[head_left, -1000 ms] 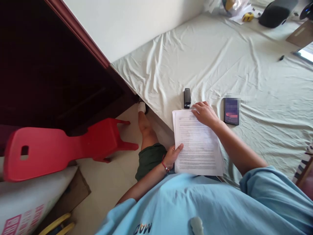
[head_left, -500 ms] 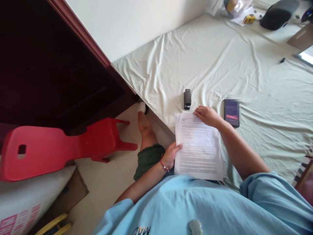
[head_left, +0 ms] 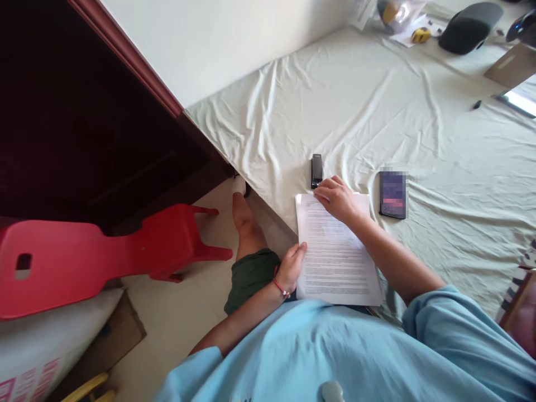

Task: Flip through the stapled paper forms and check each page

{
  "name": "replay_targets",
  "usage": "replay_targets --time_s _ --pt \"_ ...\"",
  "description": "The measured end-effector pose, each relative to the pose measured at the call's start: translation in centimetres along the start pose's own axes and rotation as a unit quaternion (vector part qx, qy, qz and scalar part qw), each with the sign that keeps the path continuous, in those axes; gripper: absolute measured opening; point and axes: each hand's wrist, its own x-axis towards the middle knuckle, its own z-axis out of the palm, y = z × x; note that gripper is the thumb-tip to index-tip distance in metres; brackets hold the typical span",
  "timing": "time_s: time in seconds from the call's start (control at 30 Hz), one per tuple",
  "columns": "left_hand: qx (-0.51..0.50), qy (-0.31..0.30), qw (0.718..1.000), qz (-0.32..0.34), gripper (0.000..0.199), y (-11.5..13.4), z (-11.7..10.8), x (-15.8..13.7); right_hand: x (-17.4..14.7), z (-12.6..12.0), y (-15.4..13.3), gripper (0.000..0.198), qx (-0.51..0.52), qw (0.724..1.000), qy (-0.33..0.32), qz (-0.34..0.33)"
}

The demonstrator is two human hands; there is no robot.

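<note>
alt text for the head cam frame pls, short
A seated person steadies a stack of printed papers on a sheet-covered bed: left hand grips its left edge, right hand rests on its top. A black stapler and a phone lie just beyond; a red plastic chair lies tipped on the floor.

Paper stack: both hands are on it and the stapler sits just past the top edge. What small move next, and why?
Probably square the paper stack first. The left hand grips its left edge, the right hand presses the top corner, and a sheet edge peeks out at the top right, so the pages look uneven. The stapler lies close beyond the right hand's fingers, an easy reach once the edges line up.
</note>
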Motion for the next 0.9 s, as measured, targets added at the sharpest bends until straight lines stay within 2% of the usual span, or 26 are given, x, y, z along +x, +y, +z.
replay_targets --time_s 0.2,0.33,0.4,0.5,0.57,0.67,0.73,0.83,0.9 --pt "0.056 0.001 0.998 0.033 0.066 -0.7 -0.4 0.5 1.3 -0.2 -0.5 0.033 0.000 0.997 -0.072 -0.036" --pt "0.038 0.009 0.999 0.031 0.067 -0.9 -0.2 0.2 2.0 0.2 -0.4 0.035 0.039 0.995 -0.073 -0.059" --pt "0.014 0.001 1.000 0.011 0.069 -1.0 -0.1 -0.1 2.2 0.4 -0.3 0.035 0.040 0.994 -0.078 -0.069" --pt "0.001 -0.035 0.998 -0.049 0.071 -1.4 -0.1 -0.5 2.0 0.8 -0.5 0.035 -0.006 0.993 -0.090 -0.079" --pt "0.013 -0.043 0.997 -0.063 0.070 -1.6 0.0 -0.5 1.7 1.3 -0.9 0.039 -0.038 0.992 -0.080 -0.087" --pt "0.056 -0.029 0.998 -0.020 0.063 -1.6 0.1 -0.4 1.3 1.9 -1.9 0.047 -0.057 0.989 -0.066 -0.121" --pt "0.079 -0.026 0.997 0.006 0.058 -1.6 0.1 -0.4 1.3 2.1 -2.3 0.048 -0.052 0.982 -0.083 -0.161" --pt "0.071 -0.027 0.997 -0.005 0.057 -1.6 0.1 -0.4 1.5 2.1 -2.2 0.045 -0.037 0.968 -0.126 -0.214" --pt "0.050 -0.031 0.998 -0.030 0.061 -1.7 0.1 -0.5 1.7 1.9 -2.0 0.043 -0.037 0.966 -0.135 -0.215"
